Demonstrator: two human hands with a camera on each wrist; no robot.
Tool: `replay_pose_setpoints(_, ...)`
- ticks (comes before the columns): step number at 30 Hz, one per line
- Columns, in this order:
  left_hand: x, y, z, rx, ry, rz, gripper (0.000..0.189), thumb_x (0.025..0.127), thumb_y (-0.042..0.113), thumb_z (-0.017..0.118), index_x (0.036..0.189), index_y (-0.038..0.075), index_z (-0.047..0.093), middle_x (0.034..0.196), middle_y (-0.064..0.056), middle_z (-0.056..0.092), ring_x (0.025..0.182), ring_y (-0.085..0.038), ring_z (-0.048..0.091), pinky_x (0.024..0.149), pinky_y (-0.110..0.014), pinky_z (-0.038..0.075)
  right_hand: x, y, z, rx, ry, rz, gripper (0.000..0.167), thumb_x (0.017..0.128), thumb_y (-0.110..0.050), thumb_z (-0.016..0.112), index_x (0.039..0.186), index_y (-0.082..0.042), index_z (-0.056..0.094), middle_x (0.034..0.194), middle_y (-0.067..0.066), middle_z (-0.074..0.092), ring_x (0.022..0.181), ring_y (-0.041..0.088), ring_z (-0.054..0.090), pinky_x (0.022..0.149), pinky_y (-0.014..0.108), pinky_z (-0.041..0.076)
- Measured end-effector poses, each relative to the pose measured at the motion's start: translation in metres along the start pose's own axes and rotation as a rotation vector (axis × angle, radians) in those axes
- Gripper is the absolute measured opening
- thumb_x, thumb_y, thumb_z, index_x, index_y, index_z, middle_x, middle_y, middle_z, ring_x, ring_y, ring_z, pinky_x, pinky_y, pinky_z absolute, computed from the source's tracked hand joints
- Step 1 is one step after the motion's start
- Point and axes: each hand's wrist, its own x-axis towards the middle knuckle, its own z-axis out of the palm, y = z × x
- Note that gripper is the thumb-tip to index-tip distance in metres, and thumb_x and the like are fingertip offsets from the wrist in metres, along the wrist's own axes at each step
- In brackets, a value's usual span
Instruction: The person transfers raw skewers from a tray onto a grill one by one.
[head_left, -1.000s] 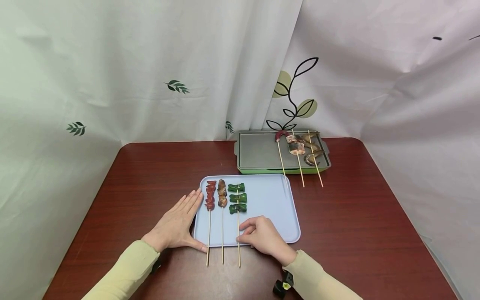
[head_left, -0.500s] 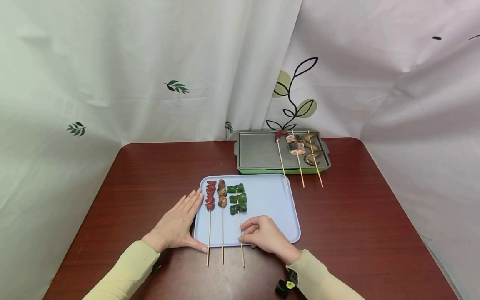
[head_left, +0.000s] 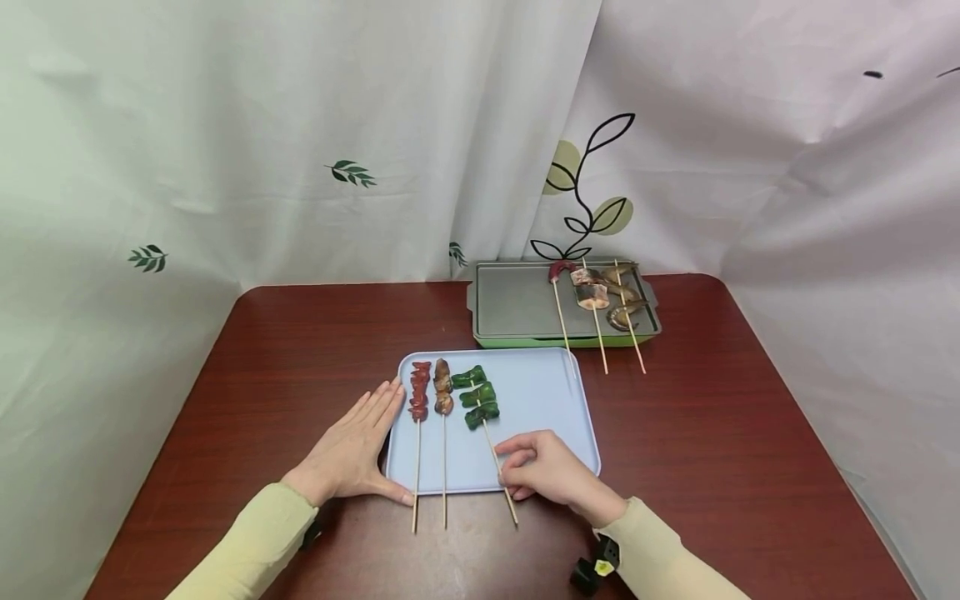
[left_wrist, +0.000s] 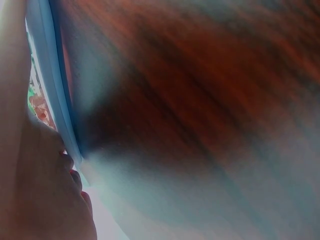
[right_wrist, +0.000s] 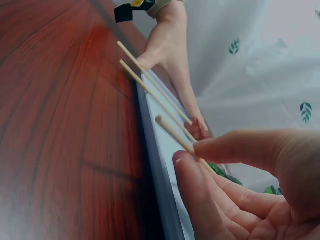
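In the head view, my right hand (head_left: pixel 551 471) pinches the stick of a green pepper skewer (head_left: pixel 478 396) between thumb and forefinger. That skewer lies tilted on a pale blue tray (head_left: pixel 540 400), its stick end past the front edge. The right wrist view shows the pinched stick (right_wrist: pixel 175 132) up close. To its left, a brown skewer (head_left: pixel 443 392) and a red meat skewer (head_left: pixel 419 392) lie side by side on the tray. My left hand (head_left: pixel 352 454) rests along the tray's left edge, fingers straight and thumb spread at the front corner.
Behind the tray stands a grey grill pan (head_left: pixel 510 300) with a green base. On its right half lie a shrimp skewer (head_left: pixel 626 312), a skewer of fish-like chunks (head_left: pixel 592 296) and one with a curled red piece (head_left: pixel 558 268). Their sticks overhang the front. A curtain (head_left: pixel 405 125) backs the table.
My right hand has moved right with the stick's lower end, so the green pepper skewer has turned from nearly straight to slanted. My left hand has stayed in place.
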Motion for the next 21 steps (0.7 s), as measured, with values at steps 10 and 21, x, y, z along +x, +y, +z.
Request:
replay_pose_setpoints(10,-0.002,0.001,0.000,-0.008,0.000,-0.008,0.152,0.055,0.100,0.057,0.159,-0.005,0.023,0.166,-0.020,0.017,0.152,-0.034,0.017,0.122,-0.047,0.017,-0.010,-0.002,-0.017,-0.027,0.003,0.028,0.046,0.076,0.008,0.072,0.122,0.009,0.067,0.086,0.012,0.067,0.066,0.017,0.064,0.059,0.036,0.061)
replay_pose_setpoints(21,0.000,0.001,-0.002,-0.011,-0.012,-0.002,0.151,0.056,0.100,0.057,0.159,-0.005,0.023,0.166,-0.021,0.018,0.152,-0.034,0.017,0.122,-0.048,0.017,-0.018,-0.003,-0.031,-0.121,-0.003,0.042,0.030,0.086,0.005,0.069,0.115,0.009,0.071,0.084,0.010,0.069,0.071,0.019,0.069,0.059,0.036,0.061)
